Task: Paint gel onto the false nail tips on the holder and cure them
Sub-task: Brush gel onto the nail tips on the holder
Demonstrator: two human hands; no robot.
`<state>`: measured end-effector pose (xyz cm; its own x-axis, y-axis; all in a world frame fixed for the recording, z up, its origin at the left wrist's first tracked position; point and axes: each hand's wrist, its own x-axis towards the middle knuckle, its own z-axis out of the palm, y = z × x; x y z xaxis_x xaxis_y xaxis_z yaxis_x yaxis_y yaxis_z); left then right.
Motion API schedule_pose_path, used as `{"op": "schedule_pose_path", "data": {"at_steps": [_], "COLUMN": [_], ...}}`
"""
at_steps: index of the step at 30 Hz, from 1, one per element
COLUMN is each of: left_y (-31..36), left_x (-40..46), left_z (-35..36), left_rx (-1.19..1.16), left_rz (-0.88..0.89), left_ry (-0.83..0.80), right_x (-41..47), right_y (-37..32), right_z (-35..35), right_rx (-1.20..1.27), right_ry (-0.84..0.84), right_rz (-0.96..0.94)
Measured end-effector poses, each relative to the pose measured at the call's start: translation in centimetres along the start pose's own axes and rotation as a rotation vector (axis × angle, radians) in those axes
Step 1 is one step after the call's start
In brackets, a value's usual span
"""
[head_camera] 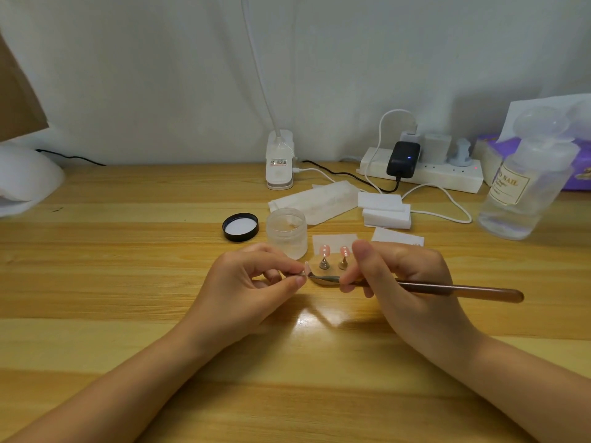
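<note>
My left hand [252, 279] pinches a small metal stand with a false nail tip [306, 269] on it, between thumb and forefinger. My right hand [399, 276] grips a brown-handled gel brush [463, 288], and its fine tip touches that nail tip. Just behind my fingers, two pink nail tips [324, 251] [344, 251] sit on cone-shaped metal stands on a clear holder base [332, 270]. An open frosted gel jar [287, 236] stands to the left of them, with its black lid [240, 227] lying upside down beside it. A white curing lamp [25, 180] is at the far left edge.
A clip-on desk lamp [279, 164] stands at the back centre. A power strip [422, 169] with chargers and cables runs at the back right. White wipes [383, 209] and a wrapper lie mid-table. A clear liquid bottle [524, 187] stands at the right.
</note>
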<state>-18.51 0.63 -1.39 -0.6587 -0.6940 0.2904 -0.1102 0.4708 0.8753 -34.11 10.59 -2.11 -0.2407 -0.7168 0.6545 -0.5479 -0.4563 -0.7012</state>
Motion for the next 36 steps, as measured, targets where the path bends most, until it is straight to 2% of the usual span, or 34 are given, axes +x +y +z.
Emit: {"op": "schedule_pose_path", "data": {"at_steps": [4, 11, 17, 23, 28, 36], "left_y": [-0.06, -0.06, 0.10, 0.25, 0.15, -0.09], "left_x": [-0.01, 0.02, -0.01, 0.00, 0.01, 0.09], "left_z": [0.06, 0.02, 0.02, 0.06, 0.05, 0.20], "left_rx": [0.008, 0.023, 0.020, 0.027, 0.033, 0.021], "left_rz": [-0.004, -0.001, -0.016, -0.019, -0.022, -0.023], "left_ry": [0.012, 0.004, 0.013, 0.002, -0.003, 0.014], "right_x": [0.11, 0.44, 0.02, 0.16, 0.44, 0.06], "right_y": [-0.06, -0.33, -0.16, 0.02, -0.30, -0.14], "right_z": [-0.03, 0.20, 0.06, -0.02, 0.22, 0.17], "right_rx": [0.020, -0.077, 0.002, 0.069, -0.040, 0.029], "right_ry": [0.047, -0.003, -0.015, 0.060, -0.004, -0.006], "right_rz": [0.011, 0.018, 0.005, 0.034, 0.020, 0.035]}}
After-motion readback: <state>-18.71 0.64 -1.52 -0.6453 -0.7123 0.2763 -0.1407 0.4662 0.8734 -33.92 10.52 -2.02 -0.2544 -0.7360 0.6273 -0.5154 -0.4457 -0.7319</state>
